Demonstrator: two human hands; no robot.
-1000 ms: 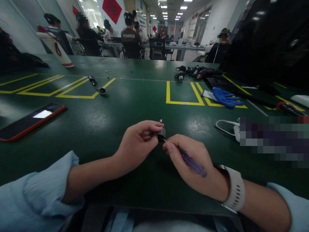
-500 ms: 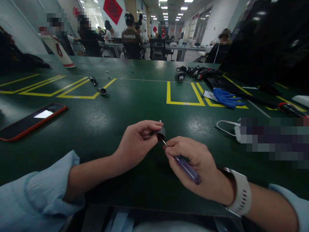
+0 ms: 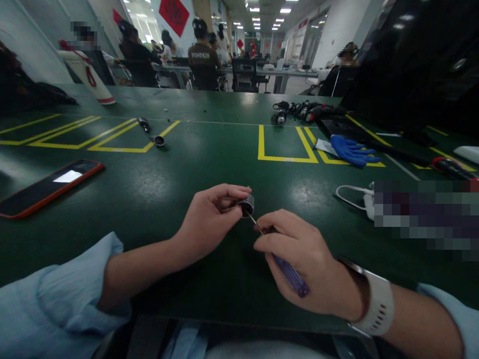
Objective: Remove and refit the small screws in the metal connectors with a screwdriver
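Fingers [image 3: 244, 190] closed on both hands — small metal cup in the left, screwdriver in the right.
The left hand [image 3: 209, 214] pinches the metal cup [image 3: 251, 202] above the green table [image 3: 179, 174]; the right hand [image 3: 299, 249] grips the screwdriver [image 3: 290, 276], its tip at the cup's mouth — how deep, I cannot tell. Farther out, a label [image 3: 288, 160] on yellow tape [image 3: 261, 142] is too small to read; across the room, a brown shirt [image 3: 200, 50] reads "PUMPKIN".
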